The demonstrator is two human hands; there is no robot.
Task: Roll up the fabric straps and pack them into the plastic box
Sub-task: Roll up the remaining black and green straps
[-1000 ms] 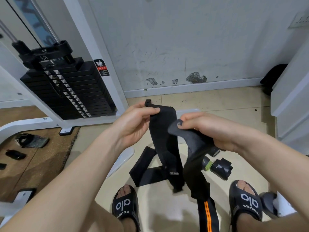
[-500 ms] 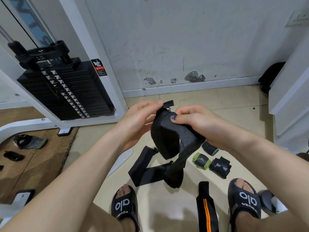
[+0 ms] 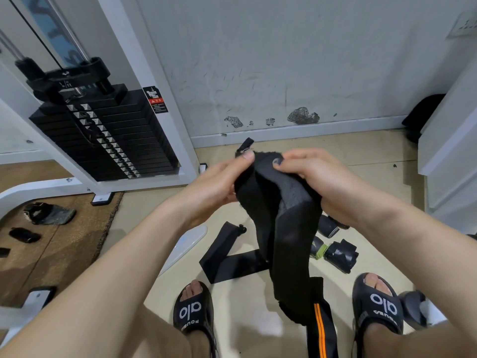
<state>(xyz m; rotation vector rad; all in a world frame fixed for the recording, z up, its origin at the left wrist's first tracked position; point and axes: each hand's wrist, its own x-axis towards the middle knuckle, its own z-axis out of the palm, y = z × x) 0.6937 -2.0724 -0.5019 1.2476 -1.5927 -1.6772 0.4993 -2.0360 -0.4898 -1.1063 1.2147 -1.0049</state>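
Straps mostly remain: you grip one black strap (image 3: pixel 281 215) in your left hand (image 3: pixel 219 184) and right hand (image 3: pixel 317 182), barely rolled; the flat strap (image 3: pixel 232 264) lies unrolled, no box visible.

Both forearms are bare to the frame's edge — no sleeves, watch or rings show. The left hand (image 3: pixel 219 184) and right hand (image 3: pixel 317 182) are ungloved. Each foot wears a black open-toed slide sandal (image 3: pixel 193 313) — white "olo"-like lettering across the strap, smaller white text beneath.
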